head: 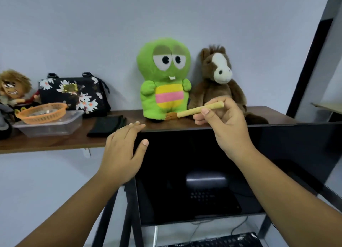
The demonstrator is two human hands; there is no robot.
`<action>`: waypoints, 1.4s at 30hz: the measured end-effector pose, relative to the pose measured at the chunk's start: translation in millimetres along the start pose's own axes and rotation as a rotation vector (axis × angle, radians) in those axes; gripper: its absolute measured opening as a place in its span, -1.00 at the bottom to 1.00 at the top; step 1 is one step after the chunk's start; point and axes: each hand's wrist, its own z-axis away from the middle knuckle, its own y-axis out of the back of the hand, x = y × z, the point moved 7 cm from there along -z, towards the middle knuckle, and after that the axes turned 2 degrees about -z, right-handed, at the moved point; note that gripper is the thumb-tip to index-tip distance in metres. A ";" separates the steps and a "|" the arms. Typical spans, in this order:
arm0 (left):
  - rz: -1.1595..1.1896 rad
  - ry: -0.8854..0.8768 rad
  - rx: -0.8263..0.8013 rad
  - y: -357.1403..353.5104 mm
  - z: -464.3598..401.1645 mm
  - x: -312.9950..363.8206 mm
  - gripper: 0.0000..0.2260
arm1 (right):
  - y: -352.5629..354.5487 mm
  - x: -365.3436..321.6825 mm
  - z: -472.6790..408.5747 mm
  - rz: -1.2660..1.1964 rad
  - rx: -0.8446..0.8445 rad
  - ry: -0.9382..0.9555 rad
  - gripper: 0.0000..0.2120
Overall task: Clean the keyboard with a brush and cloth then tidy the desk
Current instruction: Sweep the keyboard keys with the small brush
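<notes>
My right hand [224,124] pinches a tan wooden-handled brush [199,109] between thumb and fingers, held level above the wooden shelf [55,143], its bristles pointing left toward the green plush toy [164,80]. My left hand [124,152] hovers with straight fingers in front of the shelf edge, near a folded dark cloth [107,125] lying on the shelf. The black keyboard [222,241] shows only partly at the bottom edge, below the dark monitor [203,172].
On the shelf stand a brown plush horse [218,83], a floral black handbag [74,95], an orange basket [42,113] in a clear plastic tub [50,126], and a doll [13,87] at the far left. The monitor's top edge lies just under both hands.
</notes>
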 end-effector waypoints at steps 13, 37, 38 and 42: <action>-0.002 0.152 0.036 -58.6 109.8 45.4 -0.59 | 73.6 72.5 144.7 -0.007 0.142 -0.285 -0.90; -0.035 0.581 -0.878 -232.9 348.1 -14.2 -0.53 | 45.5 255.0 313.2 0.322 0.042 -0.888 -0.88; -0.028 0.575 -0.888 -234.8 348.6 -11.9 -0.53 | 38.0 258.4 313.7 0.318 0.013 -0.891 -0.88; -0.005 0.541 -0.931 -239.7 355.3 -4.4 -0.52 | 17.0 268.4 317.5 0.318 -0.084 -0.891 -0.84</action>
